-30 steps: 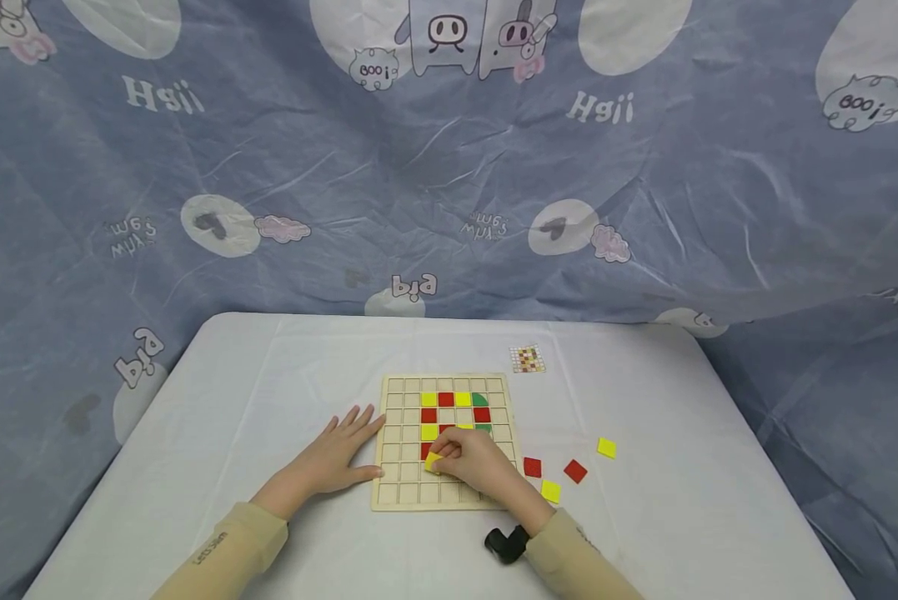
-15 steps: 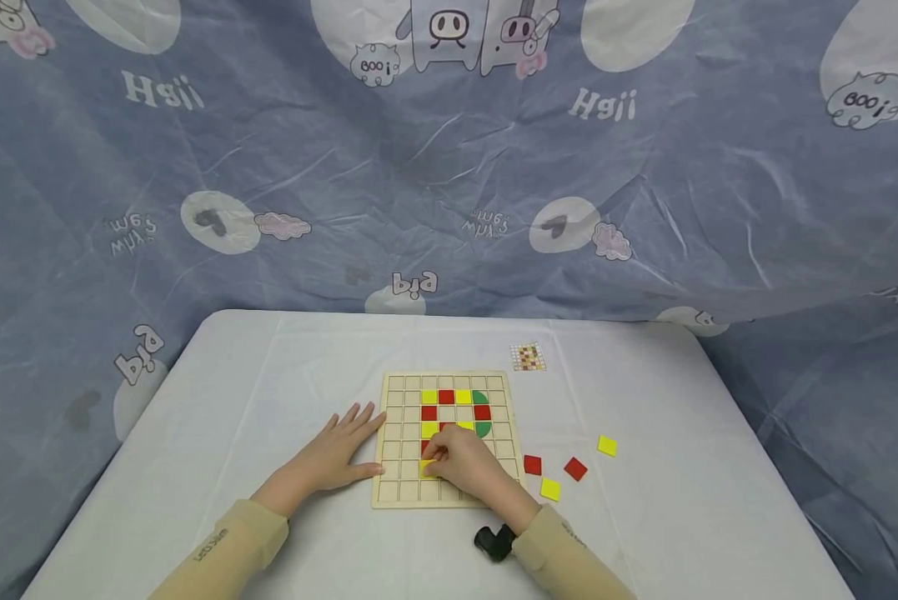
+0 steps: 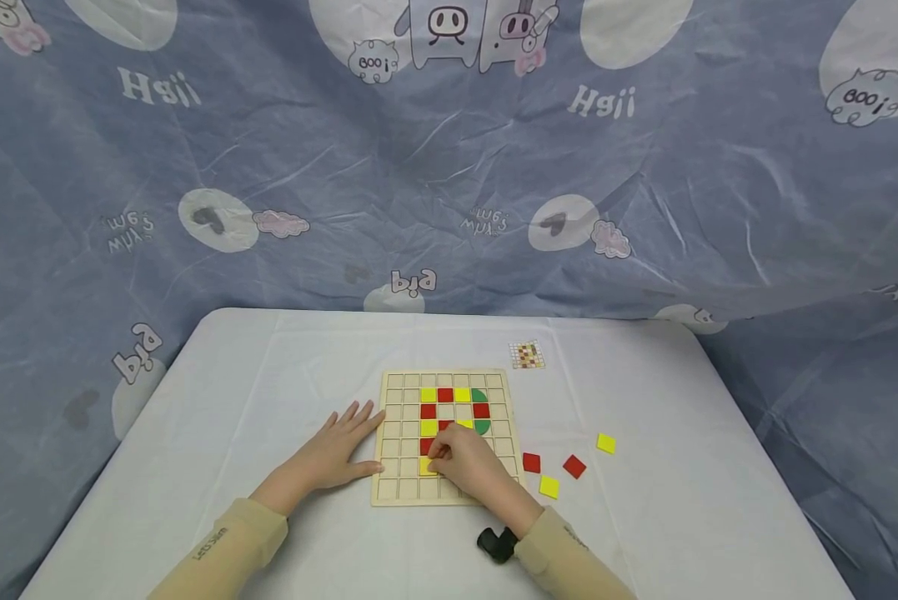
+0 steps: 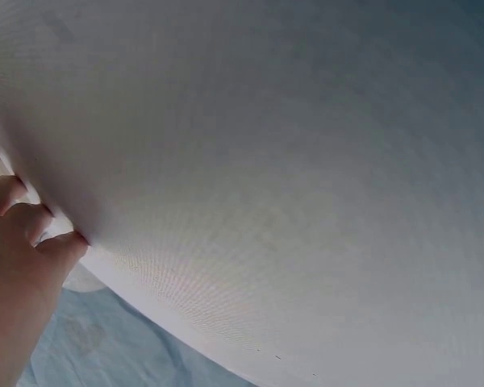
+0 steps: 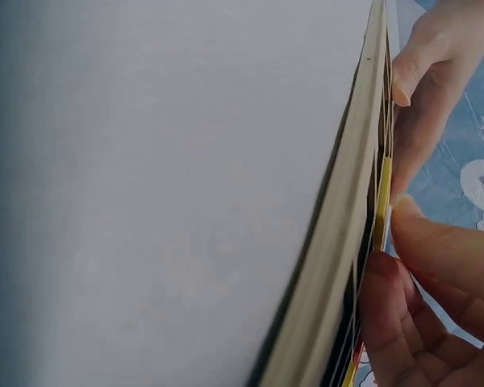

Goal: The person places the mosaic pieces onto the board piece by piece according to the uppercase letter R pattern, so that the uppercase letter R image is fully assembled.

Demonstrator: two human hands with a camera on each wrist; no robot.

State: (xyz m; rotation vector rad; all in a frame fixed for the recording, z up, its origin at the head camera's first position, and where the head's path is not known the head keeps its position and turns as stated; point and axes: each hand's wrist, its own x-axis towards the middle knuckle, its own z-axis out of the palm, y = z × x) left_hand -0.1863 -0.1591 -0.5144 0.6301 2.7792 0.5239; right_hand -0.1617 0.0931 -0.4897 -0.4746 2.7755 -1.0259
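A wooden grid board (image 3: 408,489) lies on the white table with red, yellow and green pieces in some cells. With fingers spread, my left hand (image 3: 333,452) rests on the table, its thumb and a fingertip at the board's left edge; the left wrist view shows this hand (image 4: 24,258) too. My right hand (image 3: 474,463) is over the board, thumb and fingers bent at a yellow tile (image 3: 427,467) in the second row from the front, below a red tile (image 3: 427,447). In the right wrist view, the right thumb and fingers (image 5: 444,250) pinch at that yellow tile (image 5: 382,201).
Right of the board lie two red tiles (image 3: 531,462) (image 3: 574,466) and two yellow tiles (image 3: 549,487) (image 3: 605,443). A small patterned card (image 3: 527,355) is behind the board's right corner. A black object (image 3: 497,545) is by the right sleeve. A printed cloth (image 3: 388,167) hangs behind the table.
The yellow tile at my right fingertips, tilted a second ago, now lies square in its cell; my right hand has moved slightly left with it. My left hand stays at the board's edge.
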